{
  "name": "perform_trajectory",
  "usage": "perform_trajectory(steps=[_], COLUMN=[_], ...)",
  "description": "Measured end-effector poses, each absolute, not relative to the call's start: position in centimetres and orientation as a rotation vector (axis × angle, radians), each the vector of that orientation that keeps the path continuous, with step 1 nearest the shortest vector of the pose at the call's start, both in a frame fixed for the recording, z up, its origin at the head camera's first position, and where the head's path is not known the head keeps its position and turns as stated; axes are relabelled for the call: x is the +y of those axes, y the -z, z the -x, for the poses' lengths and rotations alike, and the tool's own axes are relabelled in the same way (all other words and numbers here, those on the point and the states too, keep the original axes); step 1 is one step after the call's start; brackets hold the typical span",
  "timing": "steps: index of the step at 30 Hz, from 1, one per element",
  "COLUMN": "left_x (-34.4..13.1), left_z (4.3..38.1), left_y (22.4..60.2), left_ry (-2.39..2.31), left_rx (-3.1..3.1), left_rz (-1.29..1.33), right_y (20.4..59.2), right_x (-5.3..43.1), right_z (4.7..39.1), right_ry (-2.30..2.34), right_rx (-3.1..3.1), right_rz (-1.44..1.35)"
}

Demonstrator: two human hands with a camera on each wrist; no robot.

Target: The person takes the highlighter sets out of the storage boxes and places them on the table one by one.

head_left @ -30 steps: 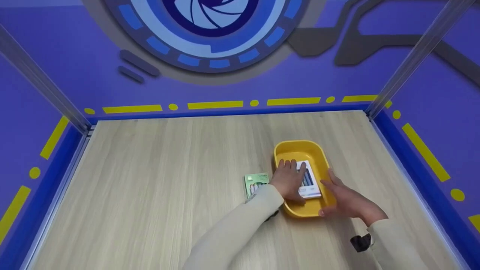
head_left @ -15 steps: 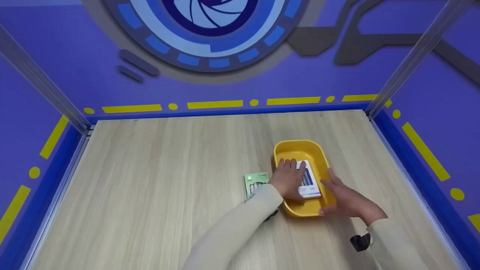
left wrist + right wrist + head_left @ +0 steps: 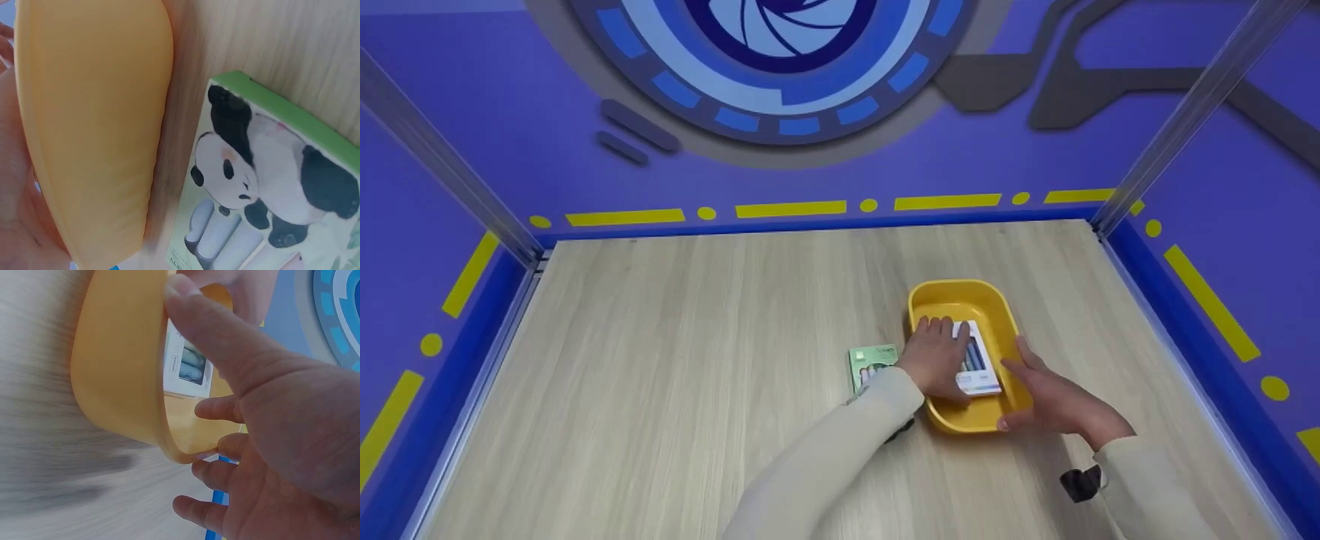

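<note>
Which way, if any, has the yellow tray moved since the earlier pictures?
No: in the head view, the yellow tray shows no visible shift against the table's back edge.

The sleeves (image 3: 829,454) are cream, wrist pieces (image 3: 1081,485) black.

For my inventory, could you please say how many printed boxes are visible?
2: a white box inside the yellow tray, a green box on the table beside it; others could be hidden.

The tray (image 3: 997,337) is plain yellow, the inner box (image 3: 981,367) white, the nine-o'clock carton (image 3: 275,185) green with a black-and-white panda.
</note>
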State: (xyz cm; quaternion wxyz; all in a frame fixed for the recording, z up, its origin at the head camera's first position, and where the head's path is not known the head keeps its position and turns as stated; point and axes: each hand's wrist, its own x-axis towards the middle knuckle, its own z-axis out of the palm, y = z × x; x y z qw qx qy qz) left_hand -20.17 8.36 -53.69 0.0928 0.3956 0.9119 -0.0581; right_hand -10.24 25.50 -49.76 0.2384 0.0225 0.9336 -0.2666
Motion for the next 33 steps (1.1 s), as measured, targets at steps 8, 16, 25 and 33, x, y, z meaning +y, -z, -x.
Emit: perform_trajectory(steps=[8,16,25,33], left_x=[8.22,8.14,7.86,7.63], left_z=[20.15,20.14,20.04,20.14], left_y=[53.52,53.49,52.93,52.81], left_ry=[0.180,0.159,0.146,0.151], left_rx=[2.721,2.751,2.746,2.750], left_rz=[-1.179,-1.193,-1.198,-1.233], right_y=[49.90,49.76,49.74,49.81], right_x=[25.47,25.55,25.51,25.36], right_z=[10.32,10.12,10.16,10.29], right_ry=[0.737,0.758,0.747,0.736], right_rx=[2.548,2.539,2.535,2.529], right_rz=[-0.064,-0.051,-0.080,-0.093])
